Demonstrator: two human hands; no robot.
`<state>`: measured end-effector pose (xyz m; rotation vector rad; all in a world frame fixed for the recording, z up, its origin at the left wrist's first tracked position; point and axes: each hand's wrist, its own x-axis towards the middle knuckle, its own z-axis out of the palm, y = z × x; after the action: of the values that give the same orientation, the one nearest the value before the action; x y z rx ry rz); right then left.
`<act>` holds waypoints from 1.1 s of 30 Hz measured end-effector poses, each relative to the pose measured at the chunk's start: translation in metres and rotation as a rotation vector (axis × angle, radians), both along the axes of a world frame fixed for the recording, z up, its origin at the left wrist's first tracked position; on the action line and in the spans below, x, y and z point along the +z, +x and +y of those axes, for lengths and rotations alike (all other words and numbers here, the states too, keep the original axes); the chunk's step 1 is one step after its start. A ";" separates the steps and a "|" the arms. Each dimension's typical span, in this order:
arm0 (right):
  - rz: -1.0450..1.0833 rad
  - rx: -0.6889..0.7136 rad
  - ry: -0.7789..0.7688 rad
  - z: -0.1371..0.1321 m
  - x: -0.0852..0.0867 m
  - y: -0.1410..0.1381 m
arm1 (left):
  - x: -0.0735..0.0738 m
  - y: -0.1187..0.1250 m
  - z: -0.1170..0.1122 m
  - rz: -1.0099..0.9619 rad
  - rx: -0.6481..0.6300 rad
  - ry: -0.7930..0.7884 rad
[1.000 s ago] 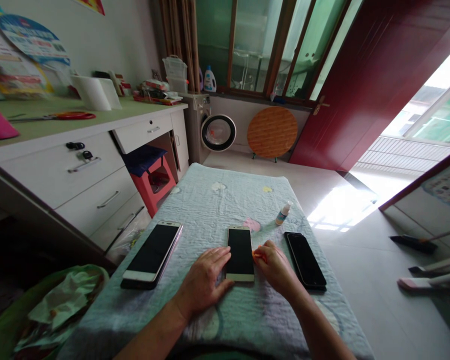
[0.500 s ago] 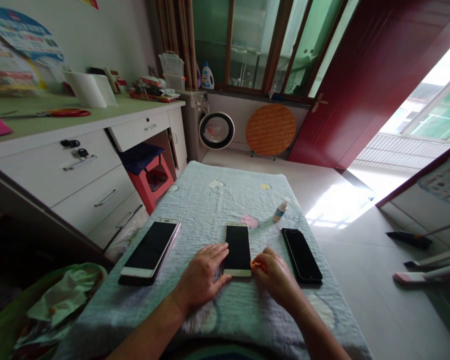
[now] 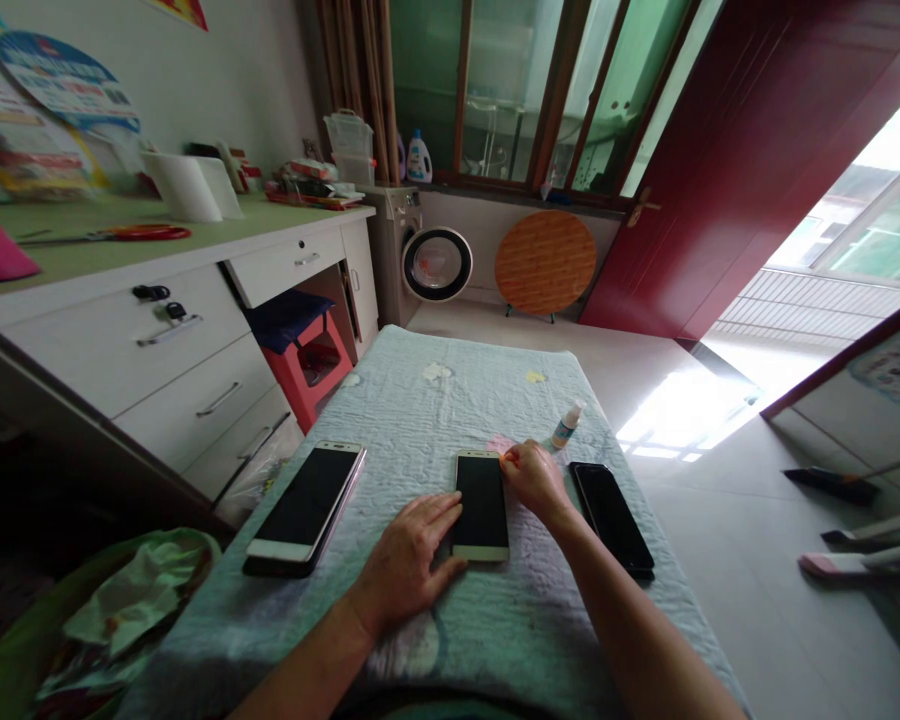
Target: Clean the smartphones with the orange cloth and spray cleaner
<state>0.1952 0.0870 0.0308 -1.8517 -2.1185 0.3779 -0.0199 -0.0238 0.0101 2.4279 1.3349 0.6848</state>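
Observation:
Three phones lie on a pale blue quilted cloth (image 3: 435, 410). My left hand (image 3: 409, 560) rests flat beside the middle gold phone (image 3: 481, 504), fingers spread, its fingertips touching the phone's left edge. My right hand (image 3: 532, 478) is closed in a pinch at the phone's top right corner, holding something small and orange that I cannot make out. A larger phone (image 3: 306, 505) lies to the left and a black phone (image 3: 612, 516) to the right. A small spray bottle (image 3: 567, 426) stands just beyond my right hand.
A white desk with drawers (image 3: 157, 330) runs along the left, a red stool (image 3: 309, 362) under it. A green bag (image 3: 90, 620) sits at lower left. Beyond are a washing machine (image 3: 427, 255), a round folding table (image 3: 544, 264) and a red door (image 3: 735, 160).
My right hand has moved from the lower right edge of the middle phone up to its top right corner. My left hand has stayed in place.

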 end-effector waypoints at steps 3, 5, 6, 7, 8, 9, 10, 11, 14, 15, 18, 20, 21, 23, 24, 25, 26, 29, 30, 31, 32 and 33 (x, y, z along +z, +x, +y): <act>0.005 0.034 -0.010 -0.015 0.003 0.003 | 0.000 0.001 0.000 0.006 0.006 0.008; 0.021 0.063 -0.019 -0.030 0.005 0.005 | -0.001 0.001 0.000 0.012 0.008 0.014; 0.034 0.077 -0.025 -0.037 0.006 0.007 | -0.001 0.002 0.000 0.013 0.010 0.016; 0.050 0.088 -0.032 -0.045 0.007 0.008 | -0.001 0.002 0.000 0.013 0.013 0.018; 0.067 0.098 -0.041 -0.052 0.008 0.009 | -0.001 0.002 0.000 0.012 0.017 0.021; 0.083 0.103 -0.053 -0.060 0.009 0.010 | -0.001 0.002 -0.001 0.010 0.022 0.024; 0.096 0.105 -0.068 -0.067 0.010 0.011 | -0.001 0.003 -0.001 0.008 0.026 0.029; 0.109 0.106 -0.086 -0.075 0.011 0.012 | -0.001 0.003 -0.001 0.009 0.029 0.036; 0.142 0.114 -0.145 -0.096 0.015 0.015 | -0.002 0.004 -0.001 0.012 0.034 0.058; 0.151 0.123 -0.163 -0.102 0.018 0.016 | -0.002 0.004 -0.001 0.011 0.035 0.064; 0.183 0.207 -0.242 -0.114 0.028 0.017 | -0.003 0.005 -0.001 0.005 0.034 0.073; 0.213 0.278 -0.282 -0.116 0.035 0.017 | -0.004 0.005 0.000 0.005 0.032 0.068; 0.222 0.295 -0.278 -0.116 0.038 0.017 | -0.003 0.004 0.000 0.004 0.032 0.064; 0.216 0.285 -0.216 -0.111 0.041 0.017 | -0.002 0.004 0.000 0.003 0.031 0.049; 0.200 0.275 -0.177 -0.109 0.041 0.017 | -0.002 0.003 0.000 0.002 0.030 0.041; 0.180 0.274 -0.148 -0.106 0.039 0.017 | -0.001 0.003 0.000 0.001 0.027 0.033; 0.159 0.284 -0.131 -0.105 0.037 0.016 | 0.000 0.003 0.000 -0.002 0.023 0.025; 0.106 0.323 -0.116 -0.105 0.027 0.012 | 0.002 0.002 0.000 -0.022 0.010 0.013; 0.096 0.329 -0.109 -0.107 0.023 0.009 | 0.003 0.002 0.000 -0.030 0.008 0.013; 0.093 0.335 -0.097 -0.108 0.021 0.007 | 0.003 0.002 0.001 -0.037 0.010 0.015; 0.096 0.347 -0.082 -0.110 0.018 0.003 | 0.003 0.003 0.001 -0.041 0.013 0.016; 0.103 0.370 -0.065 -0.112 0.016 -0.001 | 0.003 0.003 0.001 -0.042 0.018 0.015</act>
<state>0.1944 -0.0251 0.0468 -1.4309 -2.3981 0.6170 -0.0167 -0.0224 0.0132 2.4018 1.3418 0.7494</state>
